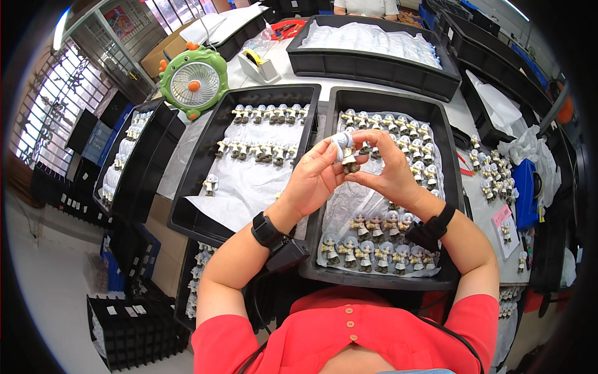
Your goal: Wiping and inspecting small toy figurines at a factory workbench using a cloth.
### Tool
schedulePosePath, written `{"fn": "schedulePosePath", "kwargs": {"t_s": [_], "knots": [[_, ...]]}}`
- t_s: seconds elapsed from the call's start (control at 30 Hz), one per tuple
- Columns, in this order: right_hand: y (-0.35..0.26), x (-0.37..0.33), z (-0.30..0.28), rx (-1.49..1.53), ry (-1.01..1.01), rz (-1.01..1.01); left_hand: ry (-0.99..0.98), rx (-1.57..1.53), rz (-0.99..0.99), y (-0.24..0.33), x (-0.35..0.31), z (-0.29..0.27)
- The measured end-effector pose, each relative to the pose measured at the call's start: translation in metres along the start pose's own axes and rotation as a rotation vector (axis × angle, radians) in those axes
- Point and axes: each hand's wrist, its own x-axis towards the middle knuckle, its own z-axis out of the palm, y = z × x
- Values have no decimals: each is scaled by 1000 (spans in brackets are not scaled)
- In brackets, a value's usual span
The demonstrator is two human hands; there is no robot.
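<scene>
Between my two hands is a small figurine (349, 158) with pale hair, a white outfit and dark feet, held up over the trays. My left hand (316, 171) grips it from the left with curled fingers. On the other side, the fingertips of my right hand (391, 167) close on it too. Beneath my hands lies a black tray (450, 187) lined with white paper, bearing rows of similar figurines (384, 254). Left of it, a second black tray (249, 95) holds two rows and a single figurine (210, 184) on its paper.
A green animal-shaped fan (194, 81) and a tape dispenser (259, 66) stand behind the left tray. Another black tray (374, 67) sits at the back. Loose figurines (495, 173) crowd the table at right, near a blue container (527, 193). Beyond the table, a person (366, 6) is partly visible.
</scene>
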Motion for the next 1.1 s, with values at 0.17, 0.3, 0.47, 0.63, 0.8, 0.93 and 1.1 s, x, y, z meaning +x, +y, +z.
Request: {"fn": "schedulePosePath", "kwargs": {"t_s": [0.17,0.3,0.47,0.63,0.8,0.93,1.1], "knots": [[1,-1,0,4,4,-3,6,11,0,1,1,2],[-6,1,-1,-12,-13,-23,65,90,18,-2,-2,2],[-10,-1,0,-6,-39,-25,70,238,64,-2,-3,7],[-7,0,0,-41,74,-60,55,506,203,-5,-1,8],[-7,-2,3,-21,93,-56,38,429,240,2,-5,14],[-6,-3,3,-31,98,-70,31,440,208,3,-3,11],[-9,-1,-4,8,43,-96,98,258,134,2,-1,12]]}}
